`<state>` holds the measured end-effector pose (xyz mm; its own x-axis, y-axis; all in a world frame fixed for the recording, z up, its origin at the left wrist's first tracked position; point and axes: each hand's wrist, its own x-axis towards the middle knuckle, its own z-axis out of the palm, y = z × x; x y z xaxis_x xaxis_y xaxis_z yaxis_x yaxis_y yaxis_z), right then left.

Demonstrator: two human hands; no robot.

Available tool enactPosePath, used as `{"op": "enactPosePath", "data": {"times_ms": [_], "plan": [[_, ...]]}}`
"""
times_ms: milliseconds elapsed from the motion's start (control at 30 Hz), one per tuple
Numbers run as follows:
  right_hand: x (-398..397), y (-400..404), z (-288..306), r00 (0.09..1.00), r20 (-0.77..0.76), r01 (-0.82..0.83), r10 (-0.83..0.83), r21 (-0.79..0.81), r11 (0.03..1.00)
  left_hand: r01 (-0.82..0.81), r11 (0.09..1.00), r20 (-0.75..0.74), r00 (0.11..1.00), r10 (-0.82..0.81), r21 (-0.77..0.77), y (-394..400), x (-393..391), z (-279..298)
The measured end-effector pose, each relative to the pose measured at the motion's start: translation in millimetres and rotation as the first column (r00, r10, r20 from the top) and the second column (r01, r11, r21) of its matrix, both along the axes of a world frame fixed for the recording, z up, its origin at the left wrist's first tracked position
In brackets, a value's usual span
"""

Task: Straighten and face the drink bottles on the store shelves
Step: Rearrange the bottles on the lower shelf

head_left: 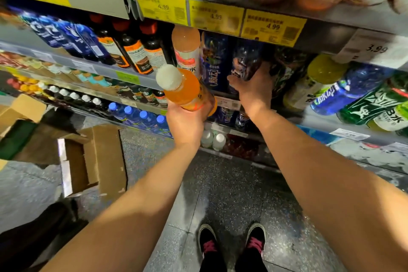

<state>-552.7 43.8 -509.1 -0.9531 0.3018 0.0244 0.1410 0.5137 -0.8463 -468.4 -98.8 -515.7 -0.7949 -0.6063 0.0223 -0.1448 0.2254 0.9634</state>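
One orange bottle (187, 93) in left hand (187, 123), three yellow tags (217, 17)

Both bare forearms extend forward and upward from the lower corners of the view, converging toward the centre. The left hand (187, 121) is turned palm up, with its fingers and thumb curled around an orange bottle (187, 90) that lies tilted across the fingers, its white cap end projecting past the thumb side. The right hand (254, 88) is raised higher, back toward the camera, with its fingers reaching forward and wrapped around a dark bottle (245, 62) just beyond the fingertips; the thumb points left.
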Motion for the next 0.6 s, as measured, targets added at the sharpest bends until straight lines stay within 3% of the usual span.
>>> {"op": "enactPosePath", "data": {"times_ms": [200,333,467,600], "plan": [[8,5,6,0.992,0.119,-0.026,0.028,-0.020,0.999,0.085,0.996,0.081,0.993,-0.082,-0.033,6,0,4],[58,-2,11,0.999,-0.040,0.011,-0.019,-0.180,0.984,0.143,0.988,0.161,0.978,-0.133,-0.052,12,-2,8],[83,-14,11,0.948,0.127,-0.209,0.291,-0.438,0.874,0.339,0.931,0.149,0.936,-0.319,-0.137,18,-1,9],[77,-4,9,0.950,0.147,-0.205,0.275,-0.369,0.907,0.520,0.830,0.187,0.852,-0.488,-0.202,18,0,7]]}}
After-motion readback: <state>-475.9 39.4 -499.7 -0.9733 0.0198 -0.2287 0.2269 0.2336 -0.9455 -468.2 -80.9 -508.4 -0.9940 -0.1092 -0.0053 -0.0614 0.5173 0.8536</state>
